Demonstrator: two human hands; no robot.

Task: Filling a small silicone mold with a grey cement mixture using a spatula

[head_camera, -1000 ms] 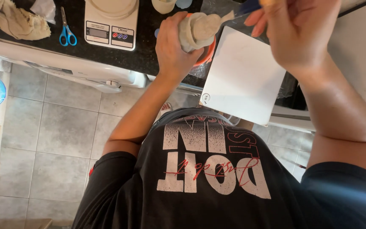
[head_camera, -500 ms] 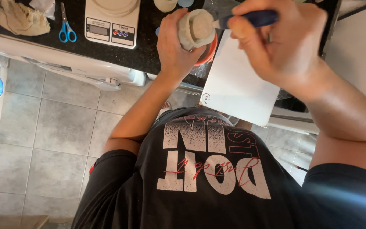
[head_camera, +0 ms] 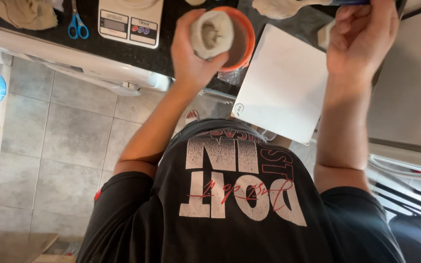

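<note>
— What do your fingers hold?
— My left hand (head_camera: 191, 53) grips a grey clay cup (head_camera: 212, 34), above the orange bowl (head_camera: 239, 36). My right hand (head_camera: 361, 36) clenches a blue-handled tool (head_camera: 349, 2).
— Nearby?
— The white board (head_camera: 281, 90) and scale (head_camera: 130, 19) on the bench (head_camera: 166, 53).

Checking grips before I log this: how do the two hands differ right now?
The left hand wraps a pale clay piece over the orange bowl; the right hand grips a blue-handled tool above the white board. The left hand sits nearer the scale, the right nearer the frame's edge. Both are closed on something.
</note>
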